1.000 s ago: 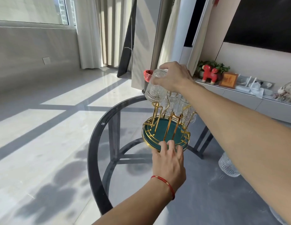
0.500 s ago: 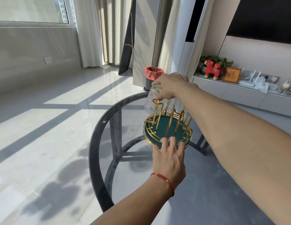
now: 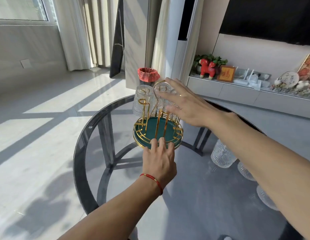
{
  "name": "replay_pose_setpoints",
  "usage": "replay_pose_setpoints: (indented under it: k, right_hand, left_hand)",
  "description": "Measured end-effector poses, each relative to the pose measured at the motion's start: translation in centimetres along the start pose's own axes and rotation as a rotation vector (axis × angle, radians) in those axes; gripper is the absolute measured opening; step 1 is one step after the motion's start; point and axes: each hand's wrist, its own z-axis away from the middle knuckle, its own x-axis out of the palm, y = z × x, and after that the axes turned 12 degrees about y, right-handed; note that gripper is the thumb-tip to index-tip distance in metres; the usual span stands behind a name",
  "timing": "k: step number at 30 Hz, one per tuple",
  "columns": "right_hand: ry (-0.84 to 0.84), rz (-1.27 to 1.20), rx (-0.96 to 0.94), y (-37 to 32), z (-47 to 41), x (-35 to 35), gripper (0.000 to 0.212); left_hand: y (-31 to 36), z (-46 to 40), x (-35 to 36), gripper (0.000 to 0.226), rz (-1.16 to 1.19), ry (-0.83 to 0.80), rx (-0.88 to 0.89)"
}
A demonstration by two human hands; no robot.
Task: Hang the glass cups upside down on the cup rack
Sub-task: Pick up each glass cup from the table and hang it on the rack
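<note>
The cup rack, a green round tray with gold wire prongs and a gold loop handle, stands on the round glass table. A ribbed glass cup hangs upside down on its far left prong, and more cups hang behind my right hand. My right hand hovers open beside the handle, fingers spread, holding nothing. My left hand rests its fingertips on the tray's near rim. Another glass cup stands on the table under my right forearm, with two more cups partly hidden behind it.
A bin with a red liner stands on the floor beyond the table. A low cabinet along the right wall carries a red toy horse, a framed picture and ornaments. The table edge curves close on the left.
My right hand has let go of the cup it lowered onto the far left prong and has drawn back to the right, fingers now spread. My left hand stays on the tray rim.
</note>
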Motion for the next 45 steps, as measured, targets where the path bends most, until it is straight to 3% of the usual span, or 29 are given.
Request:
replay_pose_setpoints:
  k: [4, 9, 14, 20, 23, 28, 33, 38, 41, 45]
  right_hand:
    - [0.165, -0.078, 0.072, 0.9, 6.5, -1.8, 0.049]
    - [0.410, -0.162, 0.305, 0.9, 16.0, -2.0, 0.038]
    - [0.416, -0.030, 0.351, 1.1, 22.9, -1.3, 0.042]
    - [0.307, 0.192, 0.656, 3.4, 27.3, -3.2, 0.062]
    - [0.271, 0.133, 0.726, 3.7, 29.3, -2.9, 0.073]
    - [0.446, 0.037, 0.841, 4.8, 31.2, -2.6, 0.097]
    - [0.380, -0.334, 1.211, 6.2, 32.3, -2.4, 0.112]
    - [0.419, -0.468, 1.201, 7.0, 32.4, -3.4, 0.095]
    - [0.420, -0.572, 1.018, 6.1, 32.0, -5.4, 0.082]
    - [0.267, -0.753, 0.733, 2.6, 29.4, -5.6, 0.079]
  left_hand:
    - [0.1, 0.0, -0.1, 0.034, 0.057, 0.049, -0.024]
    - [1.1, 0.7, 0.1, 0.044, 0.253, 0.120, 0.098]
    - [3.8, 2.0, -0.6, 0.047, 0.601, 0.090, 0.225]
    - [6.4, 2.4, -2.0, 0.042, 0.928, 0.020, 0.036]
    - [7.5, 2.7, -2.5, 0.043, 1.039, -0.040, -0.030]
    - [8.3, 3.1, -2.6, 0.043, 1.088, -0.124, -0.077]
    - [8.5, 3.5, -3.1, 0.044, 1.098, -0.160, -0.128]
    - [8.7, 3.9, -4.1, 0.041, 1.138, -0.206, -0.130]
    - [8.6, 4.1, -4.9, 0.038, 1.222, -0.253, -0.136]
    - [9.0, 4.9, -5.8, 0.069, 1.480, -0.485, -0.169]
